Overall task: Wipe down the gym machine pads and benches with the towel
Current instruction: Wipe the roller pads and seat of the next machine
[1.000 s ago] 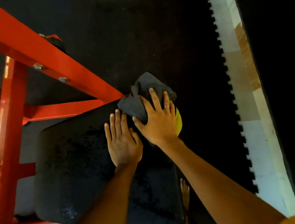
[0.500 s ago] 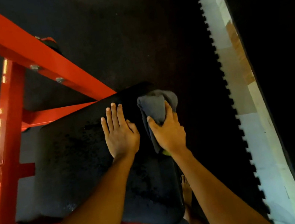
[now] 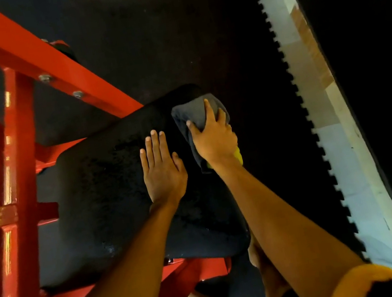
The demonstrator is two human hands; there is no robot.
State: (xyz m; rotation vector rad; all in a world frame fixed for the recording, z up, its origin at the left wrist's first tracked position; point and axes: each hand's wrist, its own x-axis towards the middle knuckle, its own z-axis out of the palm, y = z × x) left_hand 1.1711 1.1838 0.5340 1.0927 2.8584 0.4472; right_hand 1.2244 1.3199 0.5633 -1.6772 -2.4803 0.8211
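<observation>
**Towel at the far right corner of the pad**

The right hand [image 3: 214, 139] grips the bunched grey towel [image 3: 194, 114], fingers curled over the cloth and pressing it onto the far right corner of the black seat pad [image 3: 108, 190]. A yellow-green thing [image 3: 238, 155] peeks out under the heel of that hand (too hidden to say what it is). The left hand [image 3: 162, 172] lies flat on the pad just beside the towel, fingers straight and close together, holding nothing. The pad's surface looks speckled and worn. It sits on a red steel frame [image 3: 17, 153] over black rubber floor mats [image 3: 169, 35], whose toothed edge meets a pale floor strip [image 3: 341, 148] at the right.
</observation>
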